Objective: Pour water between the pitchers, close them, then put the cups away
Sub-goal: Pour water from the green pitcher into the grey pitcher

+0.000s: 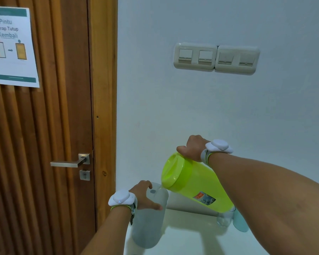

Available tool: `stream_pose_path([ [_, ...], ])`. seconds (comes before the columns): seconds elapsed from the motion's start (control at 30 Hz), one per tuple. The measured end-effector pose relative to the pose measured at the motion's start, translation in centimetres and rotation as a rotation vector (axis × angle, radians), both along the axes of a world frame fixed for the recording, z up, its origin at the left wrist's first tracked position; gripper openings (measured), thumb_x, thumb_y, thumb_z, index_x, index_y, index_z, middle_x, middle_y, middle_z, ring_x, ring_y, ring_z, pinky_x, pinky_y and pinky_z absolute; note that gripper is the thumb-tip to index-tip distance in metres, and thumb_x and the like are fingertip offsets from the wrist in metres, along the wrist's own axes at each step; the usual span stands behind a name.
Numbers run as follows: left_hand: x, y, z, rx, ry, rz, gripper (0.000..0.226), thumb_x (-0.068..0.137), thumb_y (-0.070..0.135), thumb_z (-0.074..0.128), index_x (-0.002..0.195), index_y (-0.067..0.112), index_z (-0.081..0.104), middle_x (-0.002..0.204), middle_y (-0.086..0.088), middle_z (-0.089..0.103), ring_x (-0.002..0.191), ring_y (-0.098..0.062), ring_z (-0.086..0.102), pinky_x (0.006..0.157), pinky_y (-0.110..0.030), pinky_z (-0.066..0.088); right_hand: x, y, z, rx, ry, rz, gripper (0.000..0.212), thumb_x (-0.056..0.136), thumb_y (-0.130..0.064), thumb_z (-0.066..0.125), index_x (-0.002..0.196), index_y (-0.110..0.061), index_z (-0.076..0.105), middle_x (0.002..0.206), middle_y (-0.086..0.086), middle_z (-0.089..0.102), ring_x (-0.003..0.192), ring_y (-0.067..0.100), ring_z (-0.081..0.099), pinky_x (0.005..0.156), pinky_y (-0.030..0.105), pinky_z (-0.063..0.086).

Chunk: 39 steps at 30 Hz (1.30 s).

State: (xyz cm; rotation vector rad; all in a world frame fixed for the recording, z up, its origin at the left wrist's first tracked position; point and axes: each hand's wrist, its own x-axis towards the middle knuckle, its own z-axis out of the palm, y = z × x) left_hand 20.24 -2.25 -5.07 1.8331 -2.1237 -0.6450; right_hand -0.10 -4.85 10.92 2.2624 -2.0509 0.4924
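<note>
A lime-green pitcher (193,186) with a green lid is tipped to the left, its spout over the open mouth of a frosted clear pitcher (149,227) that stands upright on the white table (191,236). My right hand (191,147) grips the green pitcher at its handle near the top. My left hand (145,196) wraps around the upper part of the clear pitcher. A clear cup (224,219) and a pale blue cup (240,222) stand behind the green pitcher, partly hidden by it and my right arm.
A wooden door (44,126) with a metal lever handle (70,162) is close on the left. A white wall with light switches (215,58) rises right behind the table.
</note>
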Motion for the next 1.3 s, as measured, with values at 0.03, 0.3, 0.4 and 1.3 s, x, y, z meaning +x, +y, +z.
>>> stream_pose_path([
  [0.03, 0.02, -0.01, -0.04, 0.004, -0.002, 0.001, 0.087, 0.069, 0.061, 0.077, 0.137, 0.026, 0.036, 0.142, 0.008, 0.038, 0.109, -0.012, 0.046, 0.094, -0.028, 0.046, 0.01, 0.00, -0.05, 0.000, 0.000, -0.001, 0.042, 0.080, -0.044, 0.053, 0.056, -0.014, 0.035, 0.058, 0.001, 0.039, 0.045, 0.020, 0.033, 0.049, 0.023, 0.025],
  [0.3, 0.13, 0.05, 0.10, 0.014, -0.003, 0.014, 0.082, 0.070, 0.058, 0.078, 0.134, 0.025, 0.039, 0.140, 0.007, 0.039, 0.106, -0.013, 0.047, 0.090, -0.027, 0.046, -0.01, 0.24, -0.03, -0.011, -0.003, 0.001, 0.041, 0.081, -0.043, 0.053, 0.057, -0.014, 0.036, 0.059, 0.001, 0.041, 0.046, 0.019, 0.034, 0.049, 0.023, 0.026],
  [0.4, -0.03, 0.09, 0.08, 0.003, -0.021, 0.024, 0.081, 0.070, 0.058, 0.079, 0.132, 0.023, 0.040, 0.138, 0.006, 0.041, 0.104, -0.014, 0.047, 0.090, -0.027, 0.045, -0.06, 0.28, -0.13, -0.011, -0.012, 0.002, 0.042, 0.081, -0.043, 0.053, 0.056, -0.013, 0.036, 0.059, 0.002, 0.041, 0.046, 0.020, 0.034, 0.049, 0.024, 0.025],
  [1.3, -0.10, -0.09, 0.08, 0.020, -0.020, 0.044, 0.076, 0.068, 0.059, 0.080, 0.120, 0.021, 0.041, 0.123, 0.006, 0.046, 0.096, -0.016, 0.051, 0.076, -0.027, 0.042, 0.01, 0.52, -0.65, -0.007, 0.004, 0.015, 0.043, 0.081, -0.043, 0.052, 0.056, -0.013, 0.035, 0.057, 0.002, 0.039, 0.046, 0.020, 0.033, 0.049, 0.024, 0.025],
])
